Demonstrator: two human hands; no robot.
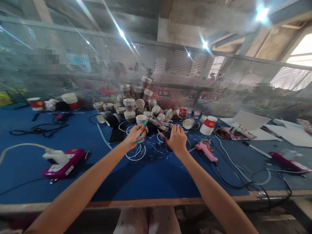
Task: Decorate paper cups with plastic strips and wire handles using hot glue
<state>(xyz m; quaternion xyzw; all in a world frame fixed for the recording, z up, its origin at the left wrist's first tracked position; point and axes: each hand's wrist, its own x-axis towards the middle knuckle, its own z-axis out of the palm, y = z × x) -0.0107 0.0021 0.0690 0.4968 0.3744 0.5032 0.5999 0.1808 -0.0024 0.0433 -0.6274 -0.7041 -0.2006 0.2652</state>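
Note:
My right hand [177, 138] is wrapped round the dark and purple handles of what look like scissors [159, 124], whose pale metal blades point left and away from me. To its left, my left hand [136, 135] is closed in a pinch, with long turquoise nails. Anything between its fingertips is too small to make out. Loops of white cord [136, 159] lie on the blue mat below my left hand, and short white snippets are scattered around them. Just beyond both hands stands a pile of small whitish-grey cups [129, 104], several with thin loops on top.
A pink glue gun [206, 151] lies right of my hands, its black cable trailing rightwards. Behind it stand a red-and-white paper cup [208, 125] and a red can [182, 112]. A purple power strip [64, 163] sits at left. Perforated metal panels [175, 71] close off the back.

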